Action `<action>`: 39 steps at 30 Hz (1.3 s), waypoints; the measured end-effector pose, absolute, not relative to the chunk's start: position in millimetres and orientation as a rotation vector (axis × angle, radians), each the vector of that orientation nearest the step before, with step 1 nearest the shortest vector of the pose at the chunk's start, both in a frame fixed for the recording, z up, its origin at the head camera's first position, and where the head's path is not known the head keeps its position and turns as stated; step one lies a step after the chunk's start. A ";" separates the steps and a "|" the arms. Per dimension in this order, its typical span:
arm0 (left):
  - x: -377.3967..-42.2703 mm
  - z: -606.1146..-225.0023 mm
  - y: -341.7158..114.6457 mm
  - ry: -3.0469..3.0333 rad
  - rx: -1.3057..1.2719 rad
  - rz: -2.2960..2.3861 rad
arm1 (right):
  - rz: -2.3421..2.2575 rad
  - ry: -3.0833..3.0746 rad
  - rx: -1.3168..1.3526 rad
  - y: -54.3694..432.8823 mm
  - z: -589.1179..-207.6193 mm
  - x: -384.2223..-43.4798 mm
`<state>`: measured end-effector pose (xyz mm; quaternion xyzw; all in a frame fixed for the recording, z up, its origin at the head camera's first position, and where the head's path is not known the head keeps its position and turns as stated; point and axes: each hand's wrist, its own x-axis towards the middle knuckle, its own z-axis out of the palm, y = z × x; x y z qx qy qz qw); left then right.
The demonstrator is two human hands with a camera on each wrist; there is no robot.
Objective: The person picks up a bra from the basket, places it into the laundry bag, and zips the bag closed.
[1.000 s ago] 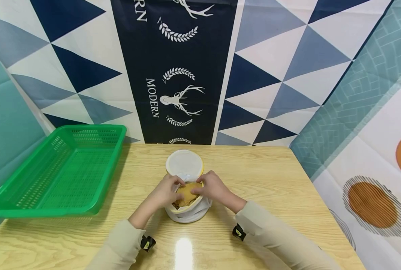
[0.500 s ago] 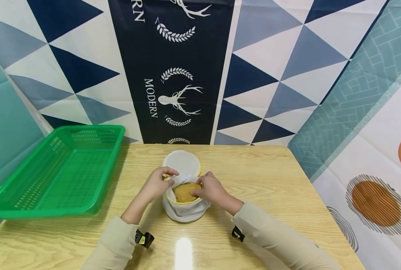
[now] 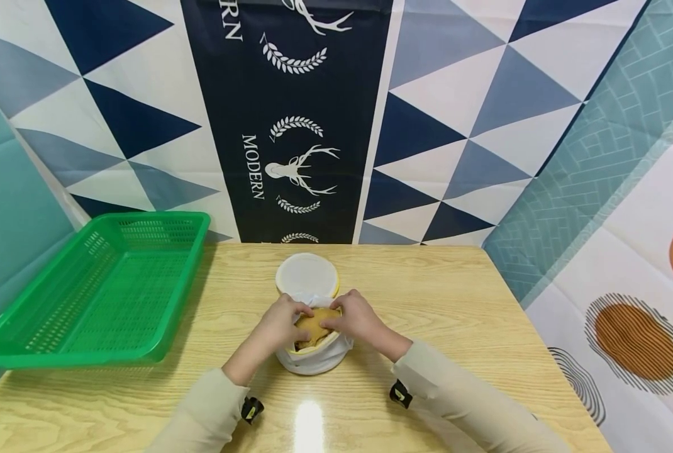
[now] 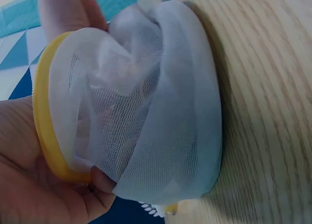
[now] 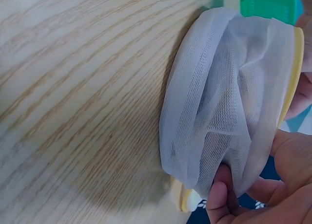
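A round white mesh laundry bag (image 3: 316, 362) with a yellow rim stands on the table, its circular lid (image 3: 307, 275) folded back towards the wall. Inside the mouth lies a mustard-tan padded item (image 3: 316, 324), perhaps fabric; its kind is unclear. My left hand (image 3: 280, 323) grips the bag's left rim, with the thumb over the tan item. On the opposite side, my right hand (image 3: 361, 316) grips the rim, its thumb inside against the tan item. From the right wrist, curled fingertips (image 5: 222, 195) show pressing the outer mesh. The bag's side wall (image 4: 165, 121) is creased.
A large green plastic basket (image 3: 107, 302) sits on the left of the wooden table (image 3: 416, 289). Patterned cloth (image 3: 291, 126) hangs behind the table's far edge. Black wrist cameras (image 3: 251, 409) are strapped to both sleeves.
My left hand first lifted away to the bag's upper left rim, then came back down over the tan item. My right hand stayed at the right rim. The tan item's near edge now shows again.
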<state>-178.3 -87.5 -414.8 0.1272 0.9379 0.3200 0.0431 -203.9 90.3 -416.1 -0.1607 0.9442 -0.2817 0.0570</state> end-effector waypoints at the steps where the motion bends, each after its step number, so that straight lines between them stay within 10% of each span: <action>1: -177.8 -414.9 -86.5 2.888 0.395 0.938 | -0.857 2.868 -0.500 90.9 -416.5 -204.5; 39: -181.2 -407.8 -97.9 2.837 0.460 0.951 | -1.025 2.861 -0.354 102.7 -403.3 -218.6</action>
